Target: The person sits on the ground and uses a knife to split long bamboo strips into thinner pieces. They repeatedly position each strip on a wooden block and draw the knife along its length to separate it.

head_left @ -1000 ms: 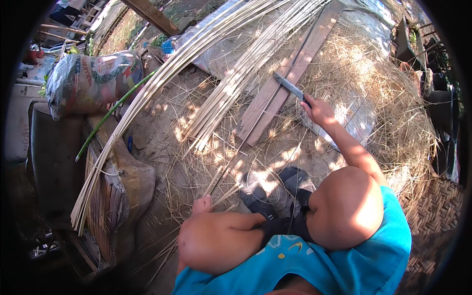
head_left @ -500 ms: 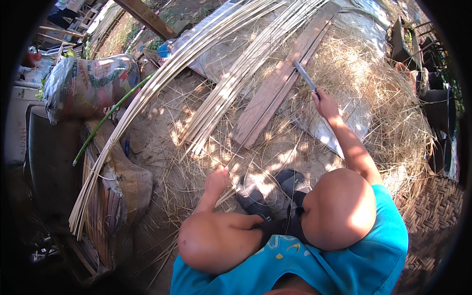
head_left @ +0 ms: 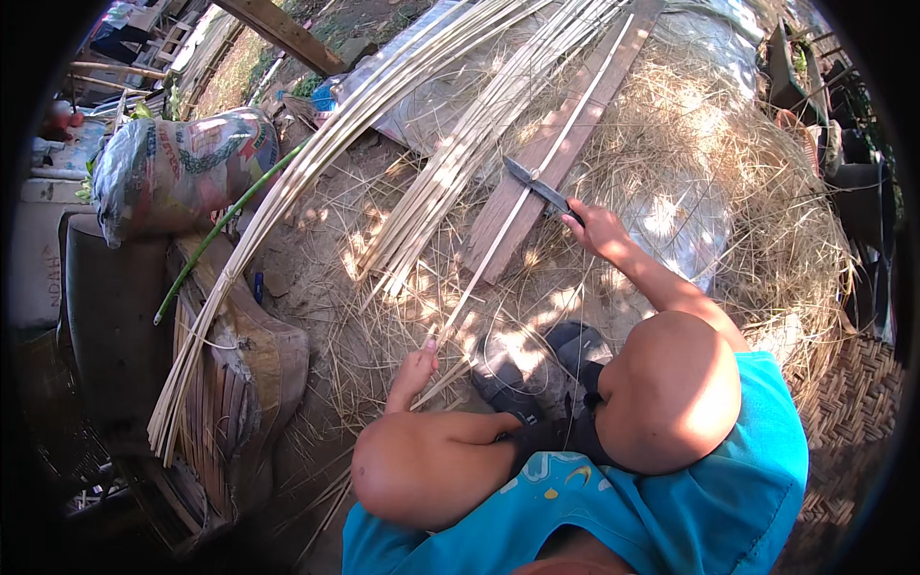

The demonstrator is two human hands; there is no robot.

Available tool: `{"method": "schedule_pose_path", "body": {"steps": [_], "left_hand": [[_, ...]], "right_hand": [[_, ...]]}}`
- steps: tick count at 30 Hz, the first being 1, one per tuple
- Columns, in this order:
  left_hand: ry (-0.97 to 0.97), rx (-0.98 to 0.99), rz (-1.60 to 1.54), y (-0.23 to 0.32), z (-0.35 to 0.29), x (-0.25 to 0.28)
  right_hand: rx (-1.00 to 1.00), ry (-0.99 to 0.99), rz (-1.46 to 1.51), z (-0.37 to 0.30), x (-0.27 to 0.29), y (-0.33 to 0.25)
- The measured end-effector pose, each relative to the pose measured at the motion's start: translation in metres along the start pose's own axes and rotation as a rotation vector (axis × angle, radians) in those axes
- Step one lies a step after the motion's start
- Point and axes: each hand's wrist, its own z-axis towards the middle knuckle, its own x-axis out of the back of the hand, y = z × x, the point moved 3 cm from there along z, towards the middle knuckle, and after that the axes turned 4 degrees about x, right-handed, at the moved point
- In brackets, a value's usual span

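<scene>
Wooden board (head_left: 489,230) slants over ground; pale strip (head_left: 570,117) runs lengthwise along it, past its near end. Hands apart: right (head_left: 599,230) grips knife (head_left: 548,192), blade crossing strip between board's long edges; left (head_left: 416,368) clamps strip's near end.

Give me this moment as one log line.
left hand: at near end of pale strip | right hand: gripping knife | knife: across strip, over wooden board | nearby: strip bundle left of board
</scene>
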Motion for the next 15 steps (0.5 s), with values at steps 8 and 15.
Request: {"method": "schedule_pose_path", "body": {"steps": [8,15], "left_hand": [[0.164,-0.2,0.006,0.031,-0.006,-0.013],[0.201,-0.16,0.141,-0.012,-0.039,0.009]], "right_hand": [[0.066,-0.026,-0.073,0.012,0.042,0.014],[0.12,0.072,-0.232,0.028,0.056,0.041]]}}
